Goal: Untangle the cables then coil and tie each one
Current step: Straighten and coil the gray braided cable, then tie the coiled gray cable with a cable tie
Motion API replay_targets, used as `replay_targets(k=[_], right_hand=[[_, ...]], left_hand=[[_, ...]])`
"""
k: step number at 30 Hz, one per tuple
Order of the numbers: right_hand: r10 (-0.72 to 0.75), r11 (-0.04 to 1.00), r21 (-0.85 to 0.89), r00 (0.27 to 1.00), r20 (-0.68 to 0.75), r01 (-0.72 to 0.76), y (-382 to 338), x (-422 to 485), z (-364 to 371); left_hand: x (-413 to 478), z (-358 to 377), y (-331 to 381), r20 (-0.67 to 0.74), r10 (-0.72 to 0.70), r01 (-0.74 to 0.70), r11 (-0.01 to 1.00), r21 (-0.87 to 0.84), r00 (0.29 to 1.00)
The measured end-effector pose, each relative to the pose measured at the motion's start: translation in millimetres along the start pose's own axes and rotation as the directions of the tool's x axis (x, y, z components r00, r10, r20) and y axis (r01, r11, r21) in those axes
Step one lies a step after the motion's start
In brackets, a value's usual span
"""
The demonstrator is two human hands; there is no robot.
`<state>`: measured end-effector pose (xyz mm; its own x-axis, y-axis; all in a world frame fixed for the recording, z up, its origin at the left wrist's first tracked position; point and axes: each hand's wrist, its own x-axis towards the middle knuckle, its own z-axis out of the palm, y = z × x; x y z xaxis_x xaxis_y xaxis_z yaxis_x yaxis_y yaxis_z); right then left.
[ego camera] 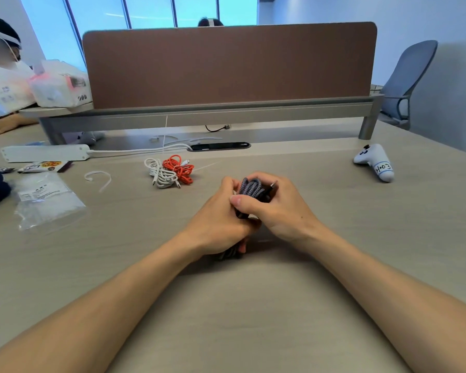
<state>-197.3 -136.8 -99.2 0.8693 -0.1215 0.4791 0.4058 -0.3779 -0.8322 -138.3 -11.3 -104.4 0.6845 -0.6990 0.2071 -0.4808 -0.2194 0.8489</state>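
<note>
A grey braided cable (251, 186), folded into a bundle, is held between both hands at the middle of the desk. My right hand (275, 208) curls over its top, thumb across the front, a black plug poking out by the fingers. My left hand (221, 222) grips the lower part; dark loops stick out beneath it. Farther back lie a white cable (160, 175) and an orange cable (178, 168), bunched and touching each other. A loose white tie strip (98, 176) lies to their left.
A clear plastic bag (47, 201) and a snack packet (45, 166) lie at the left, near a white power strip (45, 153). A white game controller (375, 162) sits at the right. A brown divider (226, 63) closes the back. Another person sits at the far left.
</note>
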Motion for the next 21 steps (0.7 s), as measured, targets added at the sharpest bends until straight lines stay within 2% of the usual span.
replay_targets(k=[5,10,13,17,21], right_hand=[[0.011,1.0,0.007,1.0,-0.023,-0.011,1,2,0],[0.011,1.0,0.026,1.0,-0.021,-0.01,4,2,2],[0.004,0.999,0.032,1.0,0.004,-0.005,4,3,3],[0.1,0.993,0.061,0.994,-0.031,-0.098,5,3,-3],[0.114,0.993,0.019,0.993,0.006,-0.114,8,0,1]], left_hand=[[-3,-4,2,0.058,-0.068,0.075,0.99,-0.122,0.996],[-6,-9,4,0.11,-0.105,0.118,0.985,-0.123,0.988],[-5,-10,-2,0.05,-0.122,0.127,0.985,-0.113,0.991],[-2,-20,-12,-0.068,-0.178,0.158,0.96,-0.23,0.982],[1,-36,-23,-0.185,-0.202,0.139,0.943,-0.304,0.962]])
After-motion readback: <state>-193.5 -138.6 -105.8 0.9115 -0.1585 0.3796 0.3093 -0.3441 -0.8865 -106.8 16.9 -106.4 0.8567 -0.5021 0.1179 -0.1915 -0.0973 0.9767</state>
